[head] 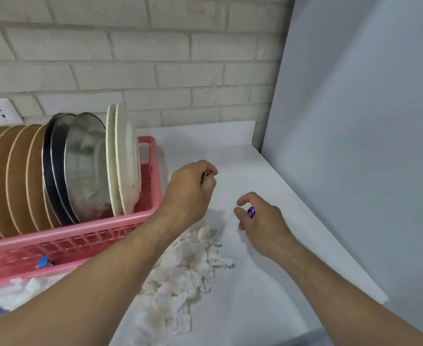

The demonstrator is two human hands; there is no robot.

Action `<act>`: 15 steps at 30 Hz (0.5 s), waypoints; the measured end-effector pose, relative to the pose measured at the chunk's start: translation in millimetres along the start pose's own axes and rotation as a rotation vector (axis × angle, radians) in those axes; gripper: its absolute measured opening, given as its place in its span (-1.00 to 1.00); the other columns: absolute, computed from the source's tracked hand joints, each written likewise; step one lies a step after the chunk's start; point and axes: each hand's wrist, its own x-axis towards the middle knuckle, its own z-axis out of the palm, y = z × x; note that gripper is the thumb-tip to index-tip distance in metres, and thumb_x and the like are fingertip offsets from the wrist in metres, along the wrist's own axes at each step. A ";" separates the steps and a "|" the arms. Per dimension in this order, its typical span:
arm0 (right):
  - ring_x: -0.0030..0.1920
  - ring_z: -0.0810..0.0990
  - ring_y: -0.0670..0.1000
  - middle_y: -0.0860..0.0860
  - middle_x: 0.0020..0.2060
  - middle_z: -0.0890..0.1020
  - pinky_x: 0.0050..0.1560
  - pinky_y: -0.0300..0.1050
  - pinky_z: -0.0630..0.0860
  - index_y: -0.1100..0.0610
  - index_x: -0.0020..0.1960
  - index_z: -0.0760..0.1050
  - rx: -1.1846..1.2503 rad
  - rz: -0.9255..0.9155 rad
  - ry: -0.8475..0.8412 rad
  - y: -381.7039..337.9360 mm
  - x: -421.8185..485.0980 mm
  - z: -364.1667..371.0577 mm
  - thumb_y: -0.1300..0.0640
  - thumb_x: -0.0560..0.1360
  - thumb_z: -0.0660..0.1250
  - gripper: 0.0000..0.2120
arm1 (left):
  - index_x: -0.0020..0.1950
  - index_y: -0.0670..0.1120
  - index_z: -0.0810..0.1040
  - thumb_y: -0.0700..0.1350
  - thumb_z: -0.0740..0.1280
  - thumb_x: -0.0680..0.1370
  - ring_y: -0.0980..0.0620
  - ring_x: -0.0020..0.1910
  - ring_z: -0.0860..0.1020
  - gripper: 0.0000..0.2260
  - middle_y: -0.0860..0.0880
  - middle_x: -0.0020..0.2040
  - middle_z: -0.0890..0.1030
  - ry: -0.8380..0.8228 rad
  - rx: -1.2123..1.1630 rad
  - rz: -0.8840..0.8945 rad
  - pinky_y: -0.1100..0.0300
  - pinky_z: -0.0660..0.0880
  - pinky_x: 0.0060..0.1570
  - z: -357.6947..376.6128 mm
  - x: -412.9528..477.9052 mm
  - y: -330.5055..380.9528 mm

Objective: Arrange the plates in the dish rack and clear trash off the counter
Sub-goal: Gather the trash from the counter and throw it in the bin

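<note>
— White counter [267, 283] under both hands, brick wall [155, 46] beyond them. What is the right hand [262, 221] doing?

— Curled, fingers pinching a small purple wrapper [251, 212], just above the surface.

— And the left hand [193, 191]?

— Closed in a loose fist; something small glints inside, but I cannot tell what it is.

— Where are the plates?

— Left of the left hand, upright in the pink dish rack [145, 221]: white plates [124, 161] nearest, steel plates [85, 166] next, brown plates [10, 181] farthest. Crumpled tissue [180, 270] lies below the left wrist.
</note>
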 end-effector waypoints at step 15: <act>-0.22 0.49 0.09 0.07 -0.17 0.50 -0.29 -0.10 0.35 0.09 -0.21 0.27 -0.469 0.105 -0.111 2.0 -58.4 37.9 0.06 0.60 0.17 -0.77 | 0.06 0.02 0.61 0.02 0.29 0.58 0.12 -0.35 0.57 -0.84 0.06 -0.23 0.60 -0.087 0.074 -0.022 0.20 0.56 -0.31 -88.7 -80.9 -23.9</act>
